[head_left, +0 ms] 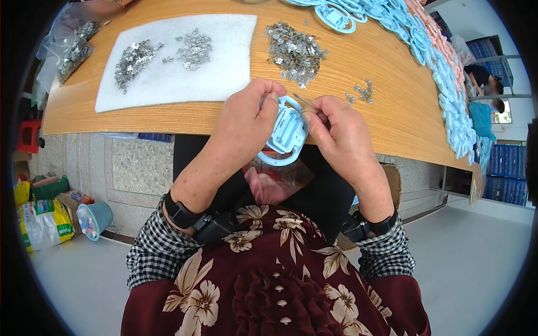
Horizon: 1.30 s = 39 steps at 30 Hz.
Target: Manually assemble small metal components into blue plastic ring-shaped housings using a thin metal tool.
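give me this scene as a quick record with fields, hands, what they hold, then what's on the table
left hand: grips the light blue plastic part
right hand: pinches a thin item by the part's upper right, too small to identify
white pad: on wooden table, bearing two heaps of metal pieces
right of pad: larger metal heap, small metal cluster
table's right side: piled light blue parts, pink parts

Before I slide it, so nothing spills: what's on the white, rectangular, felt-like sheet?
Two heaps of small silvery metal pieces; what's under them, or behind the left hand, is hidden.
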Available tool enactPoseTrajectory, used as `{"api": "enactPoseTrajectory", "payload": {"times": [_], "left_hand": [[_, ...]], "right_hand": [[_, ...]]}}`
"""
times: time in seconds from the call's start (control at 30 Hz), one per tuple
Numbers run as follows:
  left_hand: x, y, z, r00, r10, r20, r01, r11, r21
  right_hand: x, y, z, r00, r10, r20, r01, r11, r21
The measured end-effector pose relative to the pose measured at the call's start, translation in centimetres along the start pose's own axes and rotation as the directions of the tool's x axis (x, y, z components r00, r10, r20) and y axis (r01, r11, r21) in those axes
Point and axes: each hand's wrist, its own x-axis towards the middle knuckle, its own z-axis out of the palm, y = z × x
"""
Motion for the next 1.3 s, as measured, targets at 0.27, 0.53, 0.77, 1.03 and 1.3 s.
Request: {"api": "enactPoseTrajectory", "payload": {"times": [0.27, 0.53, 0.77, 1.03, 1.3], "left_hand": [[0.0, -0.2, -0.1, 0.999, 0.003, 0.051, -0.007, 0.997, 0.077], [-1.0, -0.3, -0.8, 0.995, -0.009, 0.099, 0.046, 0.922, -0.384], [-2.0, 1.7, -2.4, 0.959, 0.134, 0.252, -0.089, 0.979, -0.181], [-1.7, 2.3, -2.1, 0.921, 0.335, 0.201, -0.381, 0.882, 0.278], [-1.1, 1.3, -2.2, 0.949, -0.111, 0.296, 0.262, 0.8, -0.54]], "right_hand": [[-0.1, -0.5, 0.1, 0.987, 0.159, 0.019, -0.159, 0.986, 0.054], [-1.6, 0.7, 1.2, 0.96, 0.254, 0.121, -0.277, 0.772, 0.572], [-1.7, 0.1, 0.1, 0.904, 0.237, 0.355, -0.426, 0.562, 0.709], [-1.9, -0.4, -0.2, 0.938, 0.234, 0.258, -0.347, 0.67, 0.656], [-1.8, -0.4, -0.4, 0.958, 0.281, 0.062, -0.235, 0.639, 0.732]]}}
